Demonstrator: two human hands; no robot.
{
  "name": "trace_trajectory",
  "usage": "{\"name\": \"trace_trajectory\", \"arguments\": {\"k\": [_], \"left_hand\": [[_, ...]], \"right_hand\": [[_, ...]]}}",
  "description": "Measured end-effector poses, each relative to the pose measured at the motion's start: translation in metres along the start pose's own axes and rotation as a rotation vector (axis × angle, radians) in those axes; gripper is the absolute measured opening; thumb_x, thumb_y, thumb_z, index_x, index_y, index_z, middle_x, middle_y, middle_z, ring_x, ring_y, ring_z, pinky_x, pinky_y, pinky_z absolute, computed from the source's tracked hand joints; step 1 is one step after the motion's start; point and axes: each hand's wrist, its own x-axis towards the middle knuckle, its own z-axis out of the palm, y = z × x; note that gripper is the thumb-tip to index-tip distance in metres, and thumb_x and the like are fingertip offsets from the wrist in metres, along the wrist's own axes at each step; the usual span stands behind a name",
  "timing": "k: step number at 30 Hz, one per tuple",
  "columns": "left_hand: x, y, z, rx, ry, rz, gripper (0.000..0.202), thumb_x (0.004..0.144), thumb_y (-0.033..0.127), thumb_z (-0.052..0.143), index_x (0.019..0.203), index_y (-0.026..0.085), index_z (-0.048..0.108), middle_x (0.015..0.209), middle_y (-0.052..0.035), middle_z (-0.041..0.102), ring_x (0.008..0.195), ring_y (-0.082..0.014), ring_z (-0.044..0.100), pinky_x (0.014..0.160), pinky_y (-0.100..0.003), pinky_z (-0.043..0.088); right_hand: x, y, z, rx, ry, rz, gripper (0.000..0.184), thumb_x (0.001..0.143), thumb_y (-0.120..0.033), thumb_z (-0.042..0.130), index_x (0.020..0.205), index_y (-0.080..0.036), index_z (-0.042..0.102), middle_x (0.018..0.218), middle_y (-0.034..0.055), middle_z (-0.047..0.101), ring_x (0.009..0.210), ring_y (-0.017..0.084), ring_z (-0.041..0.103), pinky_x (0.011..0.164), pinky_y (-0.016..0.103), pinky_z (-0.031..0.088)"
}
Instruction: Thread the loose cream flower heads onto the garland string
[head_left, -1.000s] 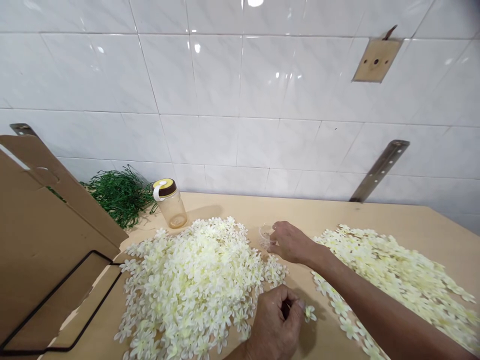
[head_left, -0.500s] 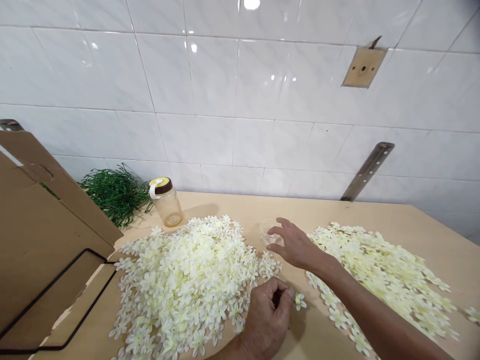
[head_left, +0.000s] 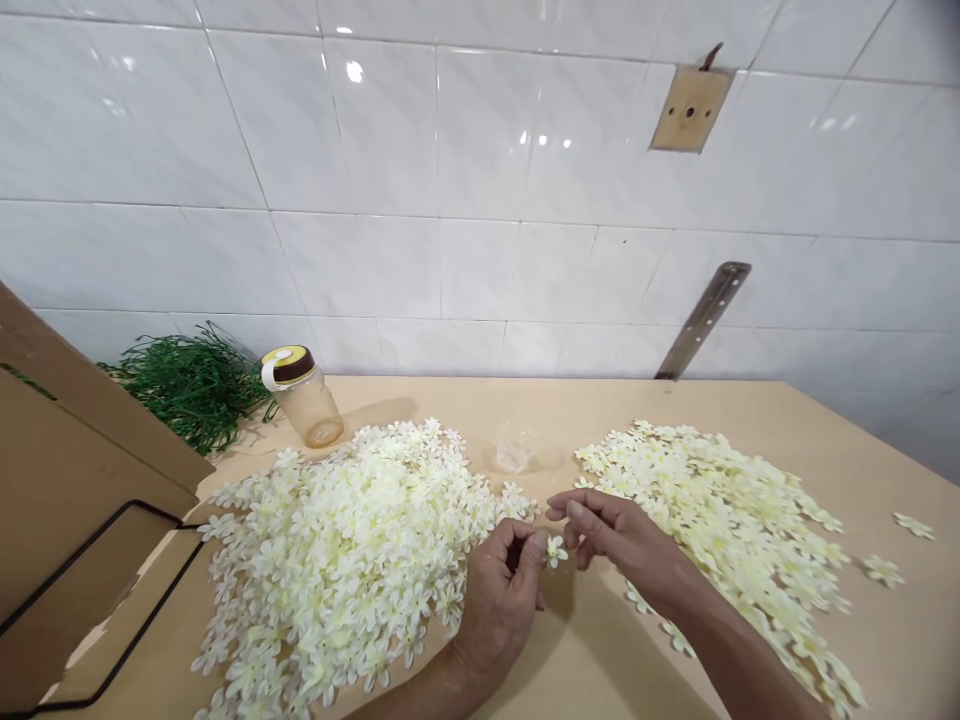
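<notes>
My left hand (head_left: 499, 590) pinches a small cream artificial flower (head_left: 555, 551), which stands out past the thumb and fingertips; whatever lies inside the curled fingers is hidden. Close by on the right, my right hand (head_left: 619, 535) is bent towards that flower. Its fingers are curled in with the thumb near them, and anything between the tips is too small to make out. Beyond both hands stands a small clear cup (head_left: 514, 450). To the left spreads a heap of cream flower heads (head_left: 352, 560), and a flatter heap of similar flowers (head_left: 712, 500) lies under and beyond my right forearm.
A clear bottle with a yellow and brown lid (head_left: 304, 400) stands behind the left heap, beside green artificial stems (head_left: 191, 385). An open cardboard box (head_left: 82, 450) and a black wire frame (head_left: 142, 665) take up the left side. A tiled wall (head_left: 480, 270) bounds the table.
My right hand has come from the clear cup, back and down to the flower in my left hand, its fingers drawing in. The view has shifted slightly to the right.
</notes>
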Motion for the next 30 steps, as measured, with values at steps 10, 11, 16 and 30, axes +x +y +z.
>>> {"name": "trace_trajectory", "arguments": {"k": [10, 11, 16, 30], "left_hand": [[0.002, -0.002, -0.003, 0.066, 0.015, 0.009, 0.029, 0.090, 0.043, 0.055, 0.083, 0.015, 0.061, 0.051, 0.0046, 0.050, 0.045, -0.0086, 0.047, 0.049, -0.020, 0.039], [0.002, -0.003, -0.003, 0.062, 0.015, 0.006, 0.029, 0.090, 0.043, 0.056, 0.082, 0.015, 0.061, 0.051, 0.0047, 0.050, 0.045, -0.0084, 0.047, 0.048, -0.019, 0.038], [0.006, -0.007, -0.005, 0.055, 0.023, -0.010, 0.028, 0.088, 0.043, 0.059, 0.081, 0.016, 0.059, 0.050, 0.0053, 0.050, 0.043, -0.0072, 0.044, 0.045, -0.018, 0.036], [0.009, 0.000, -0.004, -0.025, 0.102, -0.074, 0.036, 0.088, 0.051, 0.055, 0.083, 0.016, 0.057, 0.052, 0.0058, 0.047, 0.041, -0.0058, 0.042, 0.041, -0.016, 0.035]], "right_hand": [[-0.005, 0.019, 0.013, 0.169, -0.144, 0.095, 0.042, 0.077, -0.057, 0.068, 0.082, -0.015, 0.069, 0.054, -0.0033, 0.052, 0.046, 0.008, 0.044, 0.044, 0.020, 0.030], [-0.006, 0.020, 0.014, 0.174, -0.141, 0.094, 0.041, 0.077, -0.056, 0.068, 0.077, -0.015, 0.068, 0.054, -0.0034, 0.052, 0.046, 0.008, 0.043, 0.044, 0.020, 0.030], [-0.006, 0.019, 0.018, 0.191, -0.134, 0.085, 0.041, 0.077, -0.053, 0.069, 0.061, -0.016, 0.060, 0.050, -0.0042, 0.049, 0.044, 0.008, 0.042, 0.045, 0.021, 0.034], [-0.004, 0.029, 0.016, 0.149, -0.004, 0.060, 0.037, 0.077, -0.052, 0.069, 0.070, -0.017, 0.061, 0.049, -0.0056, 0.052, 0.041, 0.008, 0.046, 0.041, 0.019, 0.033]]}}
